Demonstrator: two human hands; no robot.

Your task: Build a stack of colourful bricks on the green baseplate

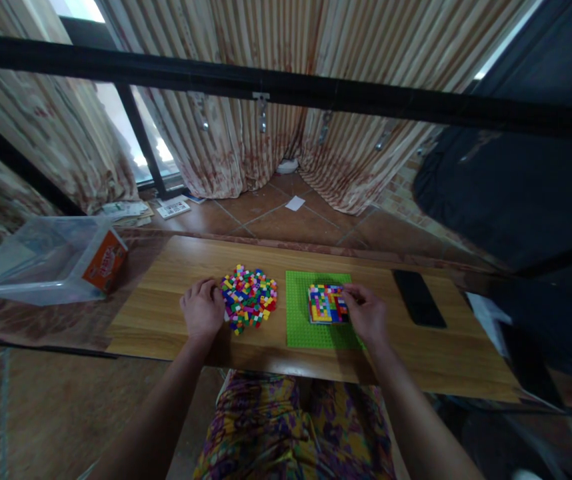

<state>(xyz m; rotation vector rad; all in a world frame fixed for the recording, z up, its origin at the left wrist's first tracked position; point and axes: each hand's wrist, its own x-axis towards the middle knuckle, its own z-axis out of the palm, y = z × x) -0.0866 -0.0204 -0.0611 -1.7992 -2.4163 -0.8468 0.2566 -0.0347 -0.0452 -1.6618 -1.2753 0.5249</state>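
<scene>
A flowered cloth [286, 427] covers the lap, nearest to the camera. On the one wooden table [166, 320], two hands are at work. The left hand [202, 308] is curled, knuckles up, touching one pile of small coloured bricks [249, 298]; whether it holds a brick, I cannot tell. The right hand [365, 312] has bent fingers on the corner of one built brick block [325, 305], on one green baseplate [316, 333]. One black phone [419, 298] lies to the right.

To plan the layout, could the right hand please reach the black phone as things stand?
Probably yes: the phone lies just beyond the right hand, with only bare table between them.
</scene>
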